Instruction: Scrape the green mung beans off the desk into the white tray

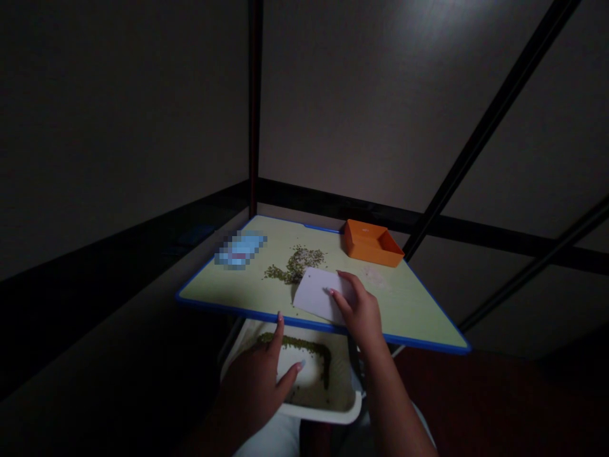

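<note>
My right hand (364, 314) pinches a white piece of paper or thin card (318, 293) between thumb and fingers, low over the front of a pale green folding table (409, 311) with a blue rim. Just beyond the card lies a loose heap of small green grains (299, 261), mixed with paler bits. My left hand (257, 381) is open, its index finger touching or close to the table's front edge and its thumb apart. Below it sits a white plastic tub (328, 416) by my lap, with more green grains (304, 344) along its inner far side.
An orange open box (373, 251) stands at the table's back right corner. A blurred light blue item (240, 249) lies at the left. Whitish dust or crumbs (373, 275) are near the box. Dark panelled walls (333, 114) rise behind the table and on the left.
</note>
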`<state>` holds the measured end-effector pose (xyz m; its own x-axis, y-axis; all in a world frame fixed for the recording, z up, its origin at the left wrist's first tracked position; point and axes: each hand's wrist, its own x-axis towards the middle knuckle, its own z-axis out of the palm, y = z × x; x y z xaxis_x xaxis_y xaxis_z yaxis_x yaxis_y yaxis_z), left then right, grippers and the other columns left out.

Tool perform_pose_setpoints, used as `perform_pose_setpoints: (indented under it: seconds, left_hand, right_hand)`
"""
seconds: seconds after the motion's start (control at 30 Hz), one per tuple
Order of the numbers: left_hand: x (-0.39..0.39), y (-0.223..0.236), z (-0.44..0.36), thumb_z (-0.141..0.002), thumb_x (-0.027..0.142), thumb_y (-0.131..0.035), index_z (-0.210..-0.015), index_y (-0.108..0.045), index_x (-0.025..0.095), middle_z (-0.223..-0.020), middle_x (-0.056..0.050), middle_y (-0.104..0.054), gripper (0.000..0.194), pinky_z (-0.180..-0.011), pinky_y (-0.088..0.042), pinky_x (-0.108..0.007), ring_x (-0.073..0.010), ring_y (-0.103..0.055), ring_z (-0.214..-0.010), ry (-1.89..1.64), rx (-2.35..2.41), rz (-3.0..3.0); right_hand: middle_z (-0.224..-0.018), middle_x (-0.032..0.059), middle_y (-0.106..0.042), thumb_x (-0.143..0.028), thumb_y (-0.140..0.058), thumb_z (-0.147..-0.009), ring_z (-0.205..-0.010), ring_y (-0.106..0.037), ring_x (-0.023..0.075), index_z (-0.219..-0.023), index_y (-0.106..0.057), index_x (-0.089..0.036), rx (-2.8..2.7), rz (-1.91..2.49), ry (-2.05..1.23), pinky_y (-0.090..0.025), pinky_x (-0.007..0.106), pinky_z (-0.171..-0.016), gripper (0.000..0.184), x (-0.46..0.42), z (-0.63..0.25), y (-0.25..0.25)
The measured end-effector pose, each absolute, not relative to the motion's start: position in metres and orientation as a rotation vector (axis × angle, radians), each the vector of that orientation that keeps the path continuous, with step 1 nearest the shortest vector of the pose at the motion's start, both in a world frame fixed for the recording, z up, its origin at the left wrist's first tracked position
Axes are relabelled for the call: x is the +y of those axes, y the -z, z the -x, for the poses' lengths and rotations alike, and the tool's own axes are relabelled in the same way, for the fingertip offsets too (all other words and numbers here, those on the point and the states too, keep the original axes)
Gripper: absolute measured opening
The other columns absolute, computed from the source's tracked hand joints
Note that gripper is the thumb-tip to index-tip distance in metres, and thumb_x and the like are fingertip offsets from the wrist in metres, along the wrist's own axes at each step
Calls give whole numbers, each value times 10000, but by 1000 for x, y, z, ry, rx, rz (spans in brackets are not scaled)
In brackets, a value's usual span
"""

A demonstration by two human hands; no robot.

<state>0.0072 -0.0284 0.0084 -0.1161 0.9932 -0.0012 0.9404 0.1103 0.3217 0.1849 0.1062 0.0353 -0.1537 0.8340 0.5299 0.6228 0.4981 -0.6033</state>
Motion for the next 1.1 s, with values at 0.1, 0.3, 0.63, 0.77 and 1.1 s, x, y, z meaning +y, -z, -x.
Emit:
perform_pose_setpoints:
  seconds: [0.1,0.3,0.63,0.77,1.1]
  left_hand:
    - [-28,-9,-7,-929,427,-433,-1550,-185,112,-874,-58,-703,739,-681,-427,-279,-173,-640,-757,-351,2164,-1926]
    - [-27,-8,-8,-927,435,-426,-1543,-216,119,-870,-61,-704,723,-687,-433,-276,-175,-643,-772,-364,2170,-1931]
    - [-29,-14,-9,-936,420,-422,-1548,-185,101,-810,-42,-696,730,-680,-426,-273,-168,-634,-733,-356,2157,-1924]
    - [-28,-11,-8,-934,425,-427,-1551,-175,106,-835,-51,-698,738,-675,-423,-280,-174,-637,-741,-351,2164,-1918]
    - [-28,-14,-10,-931,431,-430,-1555,-152,111,-881,-58,-705,754,-689,-424,-288,-177,-637,-761,-365,2190,-1876]
  right_hand:
    - [-968,90,-770,-360,-598,-876,-855,-720,254,-1189,-647,-206,-1876,1197,-330,-532,311,-739,352,102,-188,-35]
    - [-984,87,-772,-363,-592,-884,-865,-724,252,-1197,-642,-215,-1903,1186,-323,-533,308,-747,350,97,-190,-37]
    - [-964,115,-774,-367,-575,-908,-844,-728,285,-1233,-637,-202,-1881,1315,-178,-526,334,-723,369,97,-181,-38]
    - [-979,119,-773,-363,-575,-911,-862,-726,290,-1246,-628,-198,-1856,1336,-188,-525,338,-735,377,99,-178,-39]
    - [-1039,106,-769,-332,-593,-903,-875,-726,264,-1230,-629,-204,-1926,1211,-288,-521,311,-742,352,102,-174,-36]
